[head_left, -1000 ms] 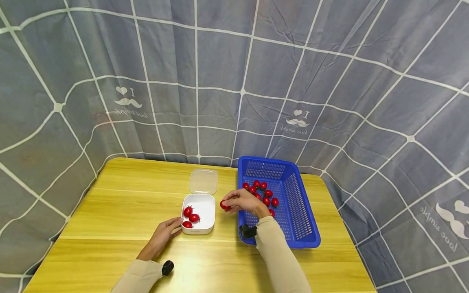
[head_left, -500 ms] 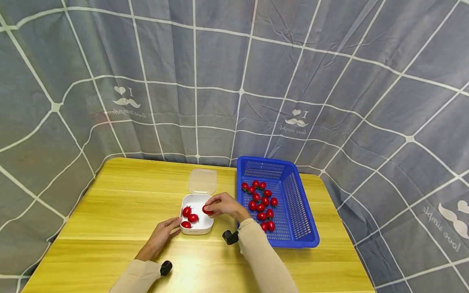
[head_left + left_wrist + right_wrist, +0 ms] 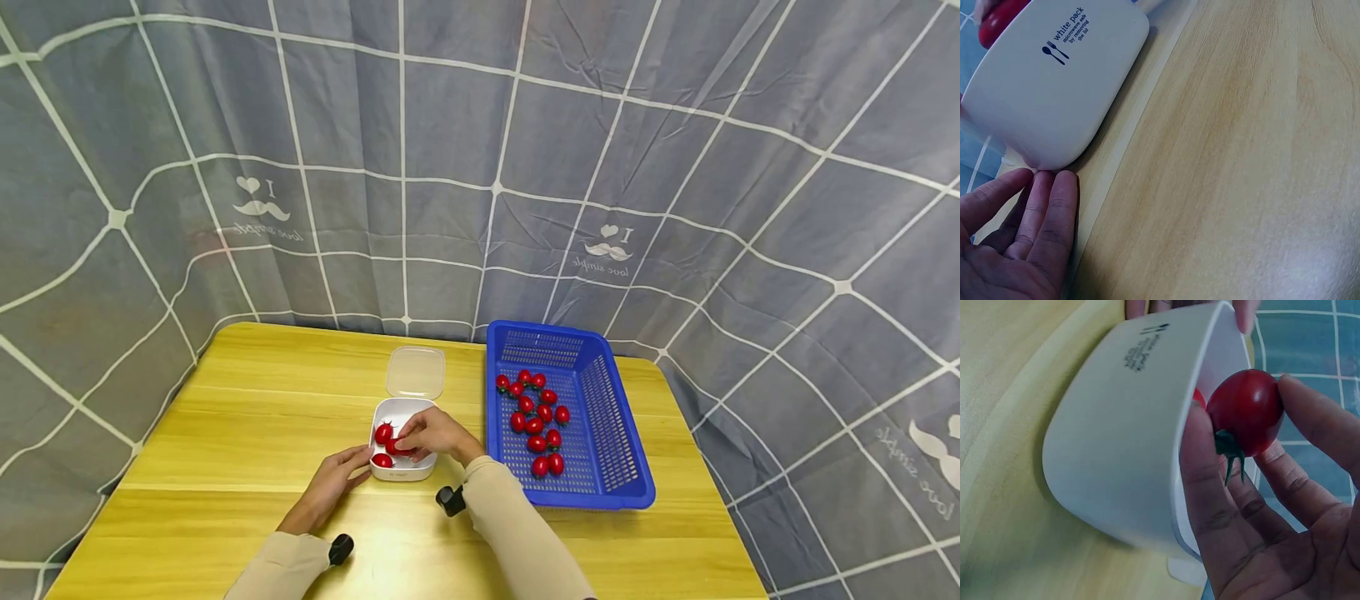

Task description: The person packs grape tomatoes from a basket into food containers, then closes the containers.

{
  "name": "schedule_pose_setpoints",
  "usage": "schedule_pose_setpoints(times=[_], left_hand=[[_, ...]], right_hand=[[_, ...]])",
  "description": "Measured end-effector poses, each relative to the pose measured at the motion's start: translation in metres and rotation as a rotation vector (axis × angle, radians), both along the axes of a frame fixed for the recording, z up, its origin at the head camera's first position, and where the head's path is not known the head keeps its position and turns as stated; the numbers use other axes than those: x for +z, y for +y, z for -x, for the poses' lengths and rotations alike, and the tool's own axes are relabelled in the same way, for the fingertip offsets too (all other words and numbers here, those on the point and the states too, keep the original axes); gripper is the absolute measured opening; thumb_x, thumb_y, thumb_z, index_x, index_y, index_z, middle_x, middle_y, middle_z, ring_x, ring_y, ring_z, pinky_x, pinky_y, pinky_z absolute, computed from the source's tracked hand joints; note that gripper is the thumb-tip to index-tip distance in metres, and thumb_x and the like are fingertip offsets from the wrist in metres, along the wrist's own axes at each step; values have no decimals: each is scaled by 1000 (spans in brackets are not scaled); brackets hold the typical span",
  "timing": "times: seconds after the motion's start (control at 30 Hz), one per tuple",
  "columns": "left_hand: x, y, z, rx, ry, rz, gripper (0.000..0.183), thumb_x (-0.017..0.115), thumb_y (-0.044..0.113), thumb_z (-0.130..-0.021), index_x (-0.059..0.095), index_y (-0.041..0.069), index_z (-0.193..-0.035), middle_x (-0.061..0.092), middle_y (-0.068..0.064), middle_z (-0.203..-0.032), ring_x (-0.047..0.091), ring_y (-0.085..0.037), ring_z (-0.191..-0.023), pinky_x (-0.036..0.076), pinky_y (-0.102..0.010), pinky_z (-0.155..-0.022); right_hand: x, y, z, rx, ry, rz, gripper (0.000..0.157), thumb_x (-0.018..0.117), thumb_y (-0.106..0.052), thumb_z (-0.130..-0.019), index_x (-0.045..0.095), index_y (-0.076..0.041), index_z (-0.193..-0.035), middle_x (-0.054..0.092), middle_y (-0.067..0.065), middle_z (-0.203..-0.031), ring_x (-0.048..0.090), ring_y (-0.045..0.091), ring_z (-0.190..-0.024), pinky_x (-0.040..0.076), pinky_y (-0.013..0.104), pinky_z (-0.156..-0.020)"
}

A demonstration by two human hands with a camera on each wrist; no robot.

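Observation:
A white square plastic box [image 3: 402,475] sits on the table with a few cherry tomatoes [image 3: 383,433] in it. My right hand [image 3: 441,433] reaches over its right side, partly covering the inside. In the right wrist view, thumb and fingers pinch a red cherry tomato [image 3: 1246,412] with a green stem, level with the box's rim. My left hand [image 3: 330,487] is at the box's left side. The left wrist view has its extended fingertips [image 3: 1063,184] against the box's lower corner, below the printed wall.
A clear lid [image 3: 416,372] lies just behind the box. To the right stands a blue slotted basket [image 3: 639,467] with several cherry tomatoes [image 3: 535,426] inside. A grey checked curtain [image 3: 450,217] hangs along the table's back edge.
My right hand has moved left from beside the basket to inside the box's outline, carrying the cherry tomato. The left hand has stayed at the box's side.

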State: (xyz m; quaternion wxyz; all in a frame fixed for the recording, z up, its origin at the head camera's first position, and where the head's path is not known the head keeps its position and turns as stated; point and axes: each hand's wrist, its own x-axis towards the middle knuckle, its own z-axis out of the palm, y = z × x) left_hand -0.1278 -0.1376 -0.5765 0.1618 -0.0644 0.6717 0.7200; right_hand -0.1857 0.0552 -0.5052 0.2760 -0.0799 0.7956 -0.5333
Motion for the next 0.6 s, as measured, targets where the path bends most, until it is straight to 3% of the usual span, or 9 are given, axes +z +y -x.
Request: schedule_pose_setpoints(times=[0.27, 0.6], left_hand=[[1, 1, 0, 10, -2, 0, 52, 46, 21, -103, 37, -17, -137, 37, -31, -143, 36, -39, -134, 45, -38, -106], [3, 3, 0, 15, -4, -5, 53, 49, 22, -102, 39, -17, -136, 38, -31, -143, 38, -39, -132, 46, -38, -104]], right_hand=[[-1, -7, -2, 75, 92, -150, 7, 75, 0, -81, 69, 3, -80, 62, 0, -62, 57, 13, -52, 59, 28, -49], [3, -7, -4, 141, 166, -253, 8, 77, -4, -80, 69, -3, -77, 67, 10, -66, 58, 19, -54, 60, 35, -54]])
